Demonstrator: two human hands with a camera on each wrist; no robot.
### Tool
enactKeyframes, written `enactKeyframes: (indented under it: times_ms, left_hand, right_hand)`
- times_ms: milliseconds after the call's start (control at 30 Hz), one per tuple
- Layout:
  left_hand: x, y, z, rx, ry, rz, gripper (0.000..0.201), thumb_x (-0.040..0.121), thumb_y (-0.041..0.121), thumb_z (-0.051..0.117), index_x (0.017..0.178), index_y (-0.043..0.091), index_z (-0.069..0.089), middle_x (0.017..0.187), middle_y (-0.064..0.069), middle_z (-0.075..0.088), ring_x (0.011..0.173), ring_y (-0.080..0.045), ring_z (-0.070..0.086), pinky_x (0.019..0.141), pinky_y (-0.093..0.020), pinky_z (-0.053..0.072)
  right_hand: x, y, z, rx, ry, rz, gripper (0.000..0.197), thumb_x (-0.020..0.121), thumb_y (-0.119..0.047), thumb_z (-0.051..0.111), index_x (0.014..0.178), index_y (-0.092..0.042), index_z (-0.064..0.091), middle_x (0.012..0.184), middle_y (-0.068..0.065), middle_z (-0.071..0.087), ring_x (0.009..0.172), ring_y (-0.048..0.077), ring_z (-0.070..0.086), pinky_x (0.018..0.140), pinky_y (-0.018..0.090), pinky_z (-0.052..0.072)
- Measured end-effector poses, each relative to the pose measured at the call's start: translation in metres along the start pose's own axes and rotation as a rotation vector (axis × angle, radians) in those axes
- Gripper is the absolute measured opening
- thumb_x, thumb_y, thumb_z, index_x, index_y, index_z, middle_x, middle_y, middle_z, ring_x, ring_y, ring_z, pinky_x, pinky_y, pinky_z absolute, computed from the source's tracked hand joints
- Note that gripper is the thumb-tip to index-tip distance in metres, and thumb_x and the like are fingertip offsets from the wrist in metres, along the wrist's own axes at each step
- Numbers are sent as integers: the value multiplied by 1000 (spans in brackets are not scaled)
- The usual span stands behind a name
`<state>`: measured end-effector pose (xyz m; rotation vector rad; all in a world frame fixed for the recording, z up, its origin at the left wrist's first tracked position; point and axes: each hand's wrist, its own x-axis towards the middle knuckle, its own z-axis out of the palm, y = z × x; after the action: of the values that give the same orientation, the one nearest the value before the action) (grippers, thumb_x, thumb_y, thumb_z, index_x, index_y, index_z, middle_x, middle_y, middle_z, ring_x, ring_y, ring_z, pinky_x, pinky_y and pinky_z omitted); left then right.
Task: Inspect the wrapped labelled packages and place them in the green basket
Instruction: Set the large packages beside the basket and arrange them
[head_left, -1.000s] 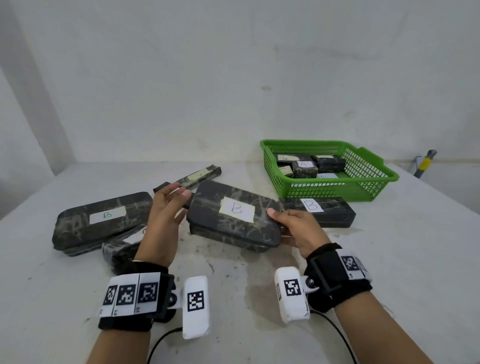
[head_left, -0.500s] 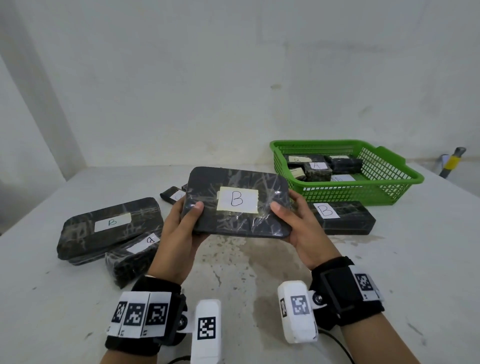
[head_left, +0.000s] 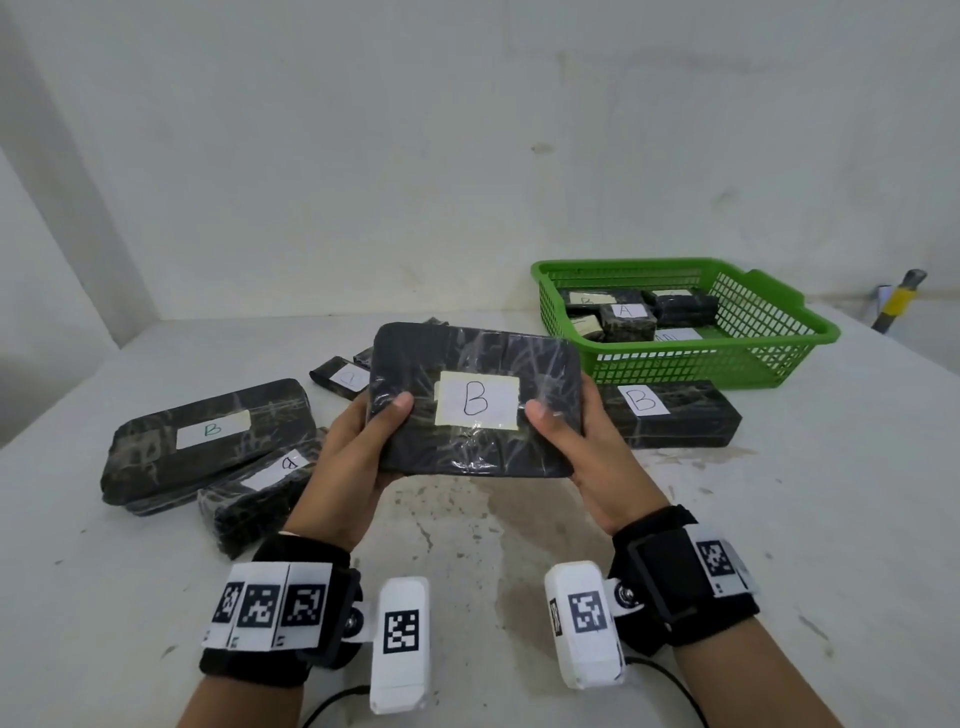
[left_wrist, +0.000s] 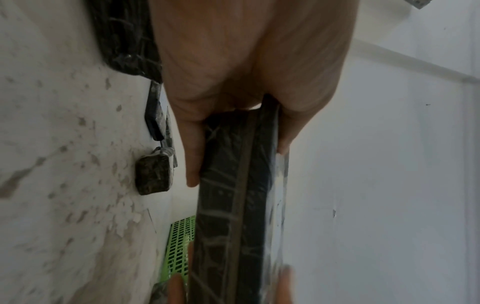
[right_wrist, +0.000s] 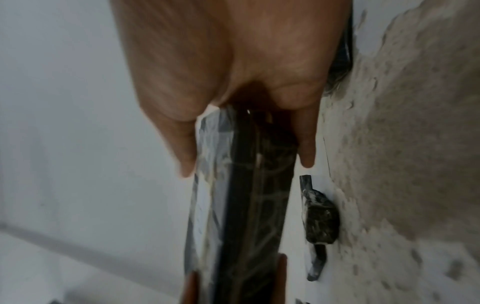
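Pale, stained tabletop (head_left: 779, 545) beneath and all around both hands. Green basket (head_left: 769, 358) resting on it beyond the right hand and off to that side, several small dark wrapped packages inside, one (head_left: 626, 319) labelled A.

Long wrapped package (head_left: 208, 441) with a green B label lying flat well off to the outer side of the left hand. Another B-labelled package (head_left: 670, 415) lying just behind the right hand, between that hand and the basket.

Held package (head_left: 475, 400), dark and wrapped in clear film, lifted clear of the tabletop between the two hands, its white B label tilted up toward the wearer. Left hand (head_left: 353, 467) gripping its left edge, thumb pressed on the top face, fingers (left_wrist: 193, 156) curled underneath. Right hand (head_left: 587, 462) gripping the right edge likewise, thumb on top, fingers (right_wrist: 307, 144) beneath. Package seen edge-on between thumb and fingers in both wrist views.

Shorter wrapped package (head_left: 254, 499) just outside the left hand, leaning against the long one, letter on its label unclear. Small package (head_left: 343, 376) lying beyond the left hand, partly hidden behind the held one, label unreadable.
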<state>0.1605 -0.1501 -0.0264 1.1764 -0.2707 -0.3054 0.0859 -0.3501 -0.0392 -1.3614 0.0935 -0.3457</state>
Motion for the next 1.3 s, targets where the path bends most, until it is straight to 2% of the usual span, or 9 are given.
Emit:
enactKeyframes:
  times_ms: [233, 367, 500, 633, 733, 933, 1067, 1167, 1300]
  left_hand:
    - [-7, 7, 7, -59, -4, -59, 40, 82, 45, 57, 109, 18, 71, 105, 0, 76, 98, -14, 72, 82, -32, 59]
    - [-1, -1, 10, 71, 150, -78, 43, 92, 41, 60, 122, 10, 65, 111, -8, 75, 100, -21, 72, 76, -32, 59]
    - [-2, 0, 9, 115, 131, -96, 37, 95, 36, 58, 122, 12, 65, 106, -4, 76, 96, -17, 73, 74, -30, 59]
    - [-8, 6, 12, 68, 50, -176, 45, 88, 42, 61, 124, 16, 65, 113, -5, 74, 102, -21, 72, 85, -37, 55]
    - [-13, 14, 14, 51, -14, -215, 49, 82, 55, 56, 113, 21, 71, 105, -4, 77, 96, -21, 74, 75, -33, 60]
    - [-7, 11, 13, 214, 119, -190, 45, 92, 53, 52, 108, 15, 70, 97, -6, 78, 90, -23, 74, 79, -37, 57]
    - [-6, 7, 11, 215, 102, -213, 41, 92, 51, 54, 109, 16, 69, 96, -4, 78, 89, -21, 75, 78, -35, 57]
    - [-7, 7, 11, 178, 54, -242, 45, 86, 49, 60, 115, 15, 69, 102, -6, 77, 94, -23, 74, 83, -37, 55]
    - [-7, 4, 11, 200, 56, -203, 45, 77, 35, 71, 113, 7, 68, 100, -10, 77, 92, -26, 74, 82, -37, 57]
  right_hand:
    - [-1, 2, -1, -96, 25, -44, 51, 79, -21, 74, 124, -32, 54, 111, -9, 72, 106, 6, 68, 87, 21, 54]
    - [2, 5, -2, -76, 3, 16, 72, 65, -40, 78, 132, -29, 52, 118, -5, 70, 107, 10, 68, 92, 29, 54]
    - [7, 6, -3, 29, 59, 101, 76, 65, -63, 70, 130, -25, 60, 124, 2, 69, 114, 17, 65, 101, 40, 50]
    - [7, 3, -5, 42, 139, 96, 57, 70, -51, 71, 117, -19, 69, 116, 7, 72, 112, 25, 67, 101, 45, 51]
    - [4, 1, -2, 13, 136, 87, 47, 71, -48, 69, 109, -20, 72, 112, 9, 74, 110, 28, 67, 98, 44, 52]
    - [4, 0, 0, -71, 68, 182, 55, 77, -59, 64, 119, -23, 66, 115, 1, 72, 111, 21, 66, 106, 50, 46]
    - [4, 1, 0, -113, 65, 230, 94, 60, -89, 60, 135, -33, 58, 136, -7, 61, 128, 15, 55, 114, 49, 37]
    - [4, 2, 0, -119, 110, 254, 77, 72, -80, 58, 129, -28, 63, 123, -2, 70, 116, 19, 64, 105, 48, 48]
    - [6, 6, -1, -110, 129, 264, 84, 64, -85, 62, 130, -32, 62, 126, -3, 68, 120, 22, 62, 106, 51, 46]
